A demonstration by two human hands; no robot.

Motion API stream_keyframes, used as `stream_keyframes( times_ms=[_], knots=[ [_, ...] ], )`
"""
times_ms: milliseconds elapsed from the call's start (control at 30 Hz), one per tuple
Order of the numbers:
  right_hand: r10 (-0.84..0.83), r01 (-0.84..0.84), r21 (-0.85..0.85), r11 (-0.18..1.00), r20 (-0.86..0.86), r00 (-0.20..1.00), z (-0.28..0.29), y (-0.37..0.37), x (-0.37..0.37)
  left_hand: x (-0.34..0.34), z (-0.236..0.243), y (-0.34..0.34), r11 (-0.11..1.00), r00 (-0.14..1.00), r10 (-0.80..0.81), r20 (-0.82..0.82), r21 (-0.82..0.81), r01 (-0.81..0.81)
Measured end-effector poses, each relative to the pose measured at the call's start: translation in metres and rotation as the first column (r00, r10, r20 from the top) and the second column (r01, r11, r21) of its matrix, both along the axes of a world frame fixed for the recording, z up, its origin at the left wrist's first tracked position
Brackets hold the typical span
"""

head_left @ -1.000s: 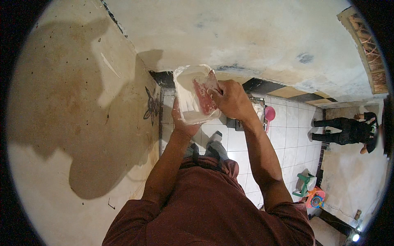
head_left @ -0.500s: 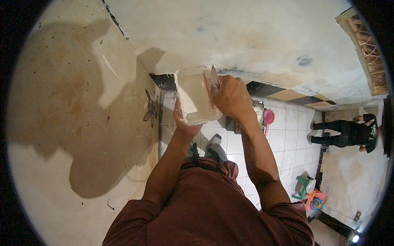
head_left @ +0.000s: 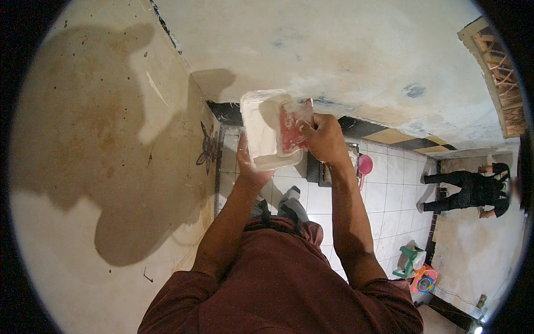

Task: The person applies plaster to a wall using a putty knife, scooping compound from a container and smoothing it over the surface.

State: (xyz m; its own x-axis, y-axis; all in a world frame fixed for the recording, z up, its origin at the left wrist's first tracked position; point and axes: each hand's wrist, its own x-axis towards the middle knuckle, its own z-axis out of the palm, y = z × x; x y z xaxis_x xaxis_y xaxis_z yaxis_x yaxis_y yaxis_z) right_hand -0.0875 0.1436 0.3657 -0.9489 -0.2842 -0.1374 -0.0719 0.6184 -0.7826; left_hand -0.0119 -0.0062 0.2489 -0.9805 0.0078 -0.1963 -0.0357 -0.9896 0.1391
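I stand close to a pale plastered wall (head_left: 345, 50), both arms raised, working from a plasterer's hawk (head_left: 266, 129), a whitish square board loaded with wet plaster. My left hand (head_left: 249, 167) cups the board from beneath, its grip closed on the underside, though the fingers themselves are hidden behind the board. My right hand (head_left: 325, 139) is clenched on the handle of a red-faced trowel (head_left: 290, 129), whose blade lies flat against the right part of the board, touching the plaster.

As I judge it, this is the loading step: the blade sits on the board to gather or turn plaster, not yet on the wall. The next move calls for a firm scoop across the board while my left hand tilts it toward the blade, then a lift up to the wall without letting the load slide off.

Below me lies a white tiled floor (head_left: 389, 178) with a pink dipper (head_left: 365, 165) near a dark box. Well apart, at the right edge, another person in dark clothes (head_left: 473, 189) stands beside the far wall. A large damp patch (head_left: 105, 145) darkens the wall to my left.
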Motion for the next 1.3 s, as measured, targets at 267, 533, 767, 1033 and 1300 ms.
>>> stream_keyframes(
  times_ms=[267, 533, 767, 1033, 1300],
  knots=[
    [0.052, -0.052, 0.002, 0.999, -0.028, 0.998, 0.002, -0.027, 0.011, -0.001, 0.014, 0.014, 1.0, 0.997, -0.007, -0.083, 0.008, 0.007],
    [0.028, -0.035, -0.1, 0.994, -0.071, 0.997, 0.006, -0.004, -0.001, 0.002, 0.004, 0.003, 0.997, 1.0, -0.027, -0.011, -0.078, 0.026],
    [0.069, -0.065, -0.146, 0.987, 0.029, 0.997, -0.001, -0.006, 0.005, 0.007, 0.017, 0.006, 0.997, 0.972, -0.061, -0.227, -0.058, 0.049],
    [0.1, -0.098, -0.084, 0.992, 0.015, 0.995, 0.006, -0.023, 0.01, 0.004, 0.025, 0.015, 0.939, 0.997, 0.01, 0.072, -0.343, 0.015],
    [0.15, -0.171, -0.113, 0.979, -0.17, 0.974, 0.006, -0.032, 0.013, 0.008, 0.001, 0.009, 0.998, 0.977, 0.009, -0.212, -0.065, -0.024]
  ],
)
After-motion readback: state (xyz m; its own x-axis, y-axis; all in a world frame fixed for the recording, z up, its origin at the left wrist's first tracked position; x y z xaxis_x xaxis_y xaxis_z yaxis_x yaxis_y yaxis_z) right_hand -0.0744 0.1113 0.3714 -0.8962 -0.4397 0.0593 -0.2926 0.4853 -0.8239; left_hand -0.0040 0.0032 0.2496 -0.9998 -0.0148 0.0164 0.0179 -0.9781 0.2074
